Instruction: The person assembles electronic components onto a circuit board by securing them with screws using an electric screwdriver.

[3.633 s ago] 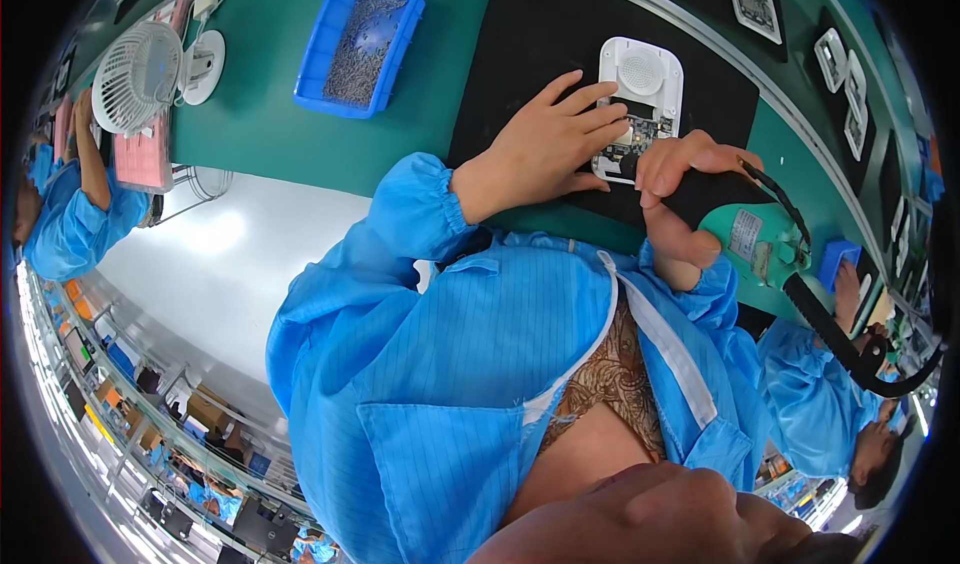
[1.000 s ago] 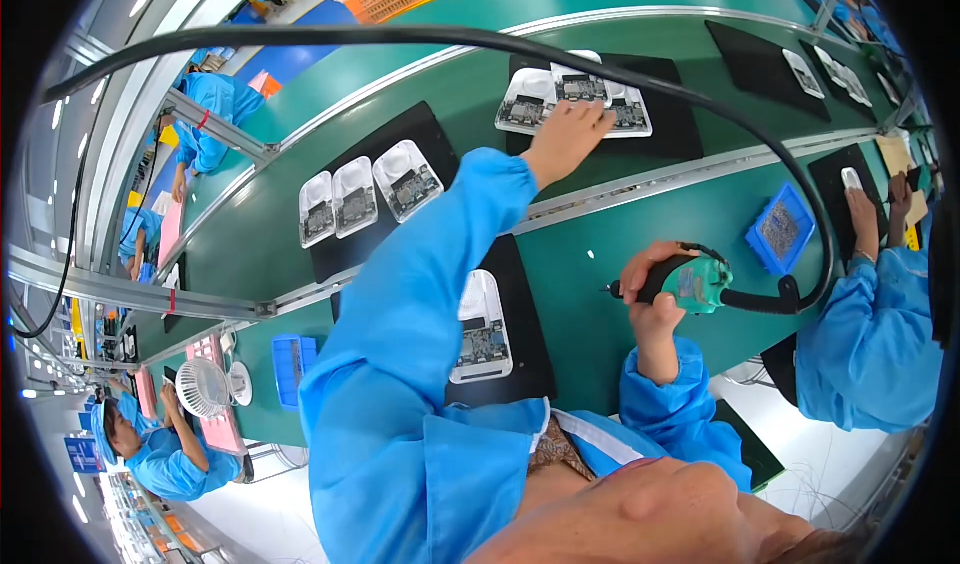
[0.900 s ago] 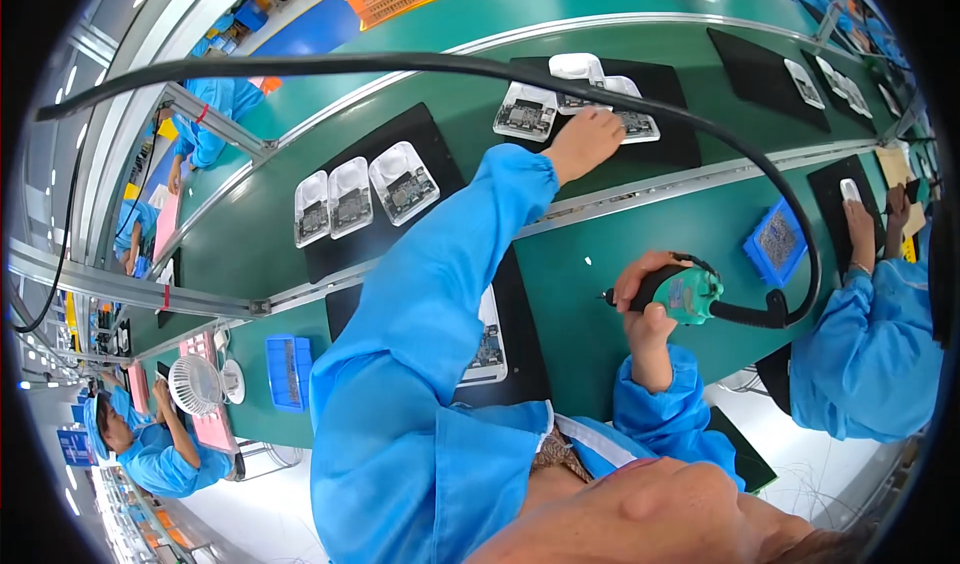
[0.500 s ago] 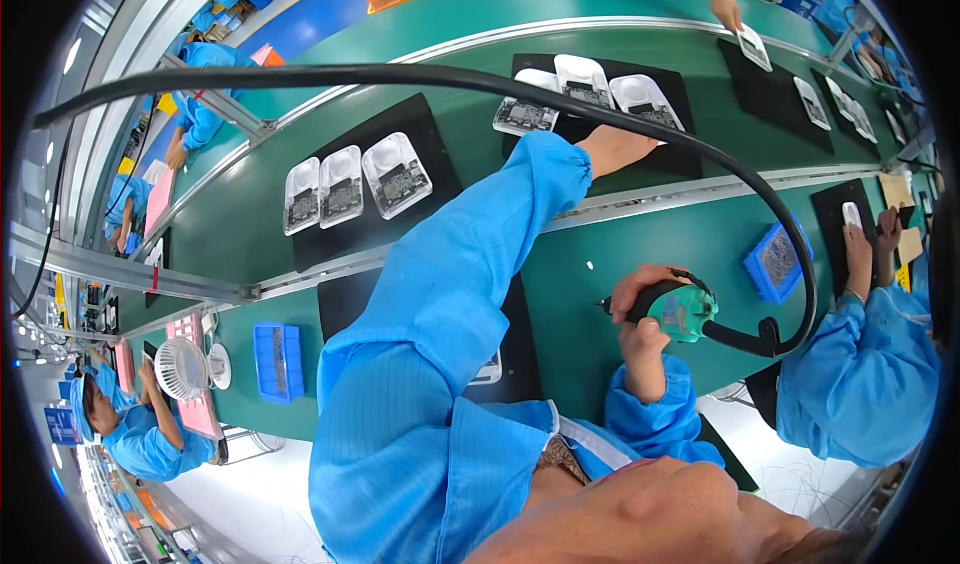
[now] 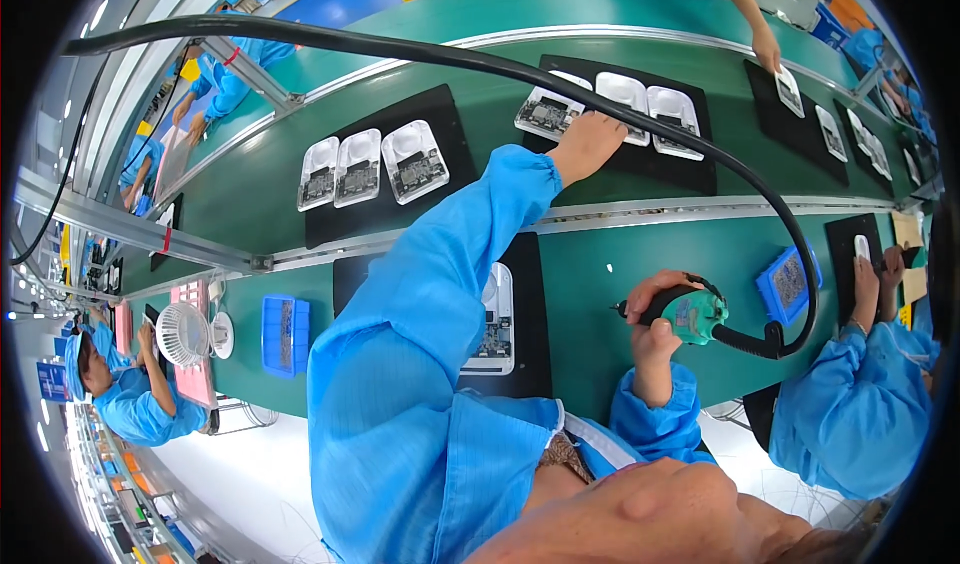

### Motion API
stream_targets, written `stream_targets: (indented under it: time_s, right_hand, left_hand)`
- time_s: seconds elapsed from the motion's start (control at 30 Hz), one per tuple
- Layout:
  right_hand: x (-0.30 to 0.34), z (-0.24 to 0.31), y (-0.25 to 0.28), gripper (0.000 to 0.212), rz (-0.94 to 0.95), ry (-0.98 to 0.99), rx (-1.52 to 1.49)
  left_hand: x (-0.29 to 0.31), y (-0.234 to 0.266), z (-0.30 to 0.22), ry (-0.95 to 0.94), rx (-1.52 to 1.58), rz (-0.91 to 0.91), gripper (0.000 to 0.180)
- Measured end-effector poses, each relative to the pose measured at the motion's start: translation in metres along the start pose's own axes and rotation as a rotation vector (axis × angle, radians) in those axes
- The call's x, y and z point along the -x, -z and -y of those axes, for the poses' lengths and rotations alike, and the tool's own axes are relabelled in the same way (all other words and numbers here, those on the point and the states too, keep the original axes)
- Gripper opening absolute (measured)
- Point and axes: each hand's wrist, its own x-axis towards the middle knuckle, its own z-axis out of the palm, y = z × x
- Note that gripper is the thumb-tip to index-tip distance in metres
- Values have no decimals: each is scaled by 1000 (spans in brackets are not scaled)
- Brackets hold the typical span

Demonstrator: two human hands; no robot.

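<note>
My left hand (image 5: 590, 146) reaches across to the raised far bench, fingers closed at the near edge of the middle white plastic housing (image 5: 620, 86) in a row of three. Its lower part is hidden by that hand. Beside it lie a left housing (image 5: 548, 106) and a right housing (image 5: 675, 122), each with a dark circuit board. My right hand (image 5: 655, 314) is wrapped round a green and black electric screwdriver (image 5: 694, 316), its tip pointing left. Below my left sleeve, another white housing with a circuit board (image 5: 497, 339) rests on a black mat (image 5: 530, 294), partly covered by the sleeve.
Three more housings (image 5: 415, 162) lie on a black mat at the far left. A thick black cable (image 5: 420, 52) arches across the view. Blue parts bins (image 5: 285, 336) stand left and right, near a white fan (image 5: 184, 346). Co-workers sit on both sides; one hand (image 5: 766, 49) works opposite.
My left hand has shifted left from the right housing to the middle one, which sits slightly further right. The near housing shows more from under my sleeve. My right hand keeps the screwdriver.
</note>
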Motion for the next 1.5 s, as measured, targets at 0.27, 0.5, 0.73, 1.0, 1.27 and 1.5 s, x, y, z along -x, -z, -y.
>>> stream_targets:
  time_s: [0.27, 0.5, 0.73, 1.0, 1.27, 1.5]
  right_hand:
    - [0, -2, 6, 58, -31, 0, 2]
    - [-3, 6, 3, 58, -42, -34, -19]
    - [1, 7, 10, 59, -17, -85, -30]
    - [5, 14, 10, 58, 23, -79, -42]
    - [8, 13, 13, 45, -62, -23, -84]
    - [2, 15, 8, 36, -18, -4, -39]
  left_hand:
    - [35, 36, 16, -73, -127, -45, 52]
    - [61, 54, 74, 72, -192, 165, 26]
    - [39, 35, 49, -111, -252, 157, 24]
    - [119, 169, -40, -4, 143, 380, 36]
    - [263, 212, -148, 167, 202, 502, 50]
    - [302, 199, -158, 103, 44, 256, 26]
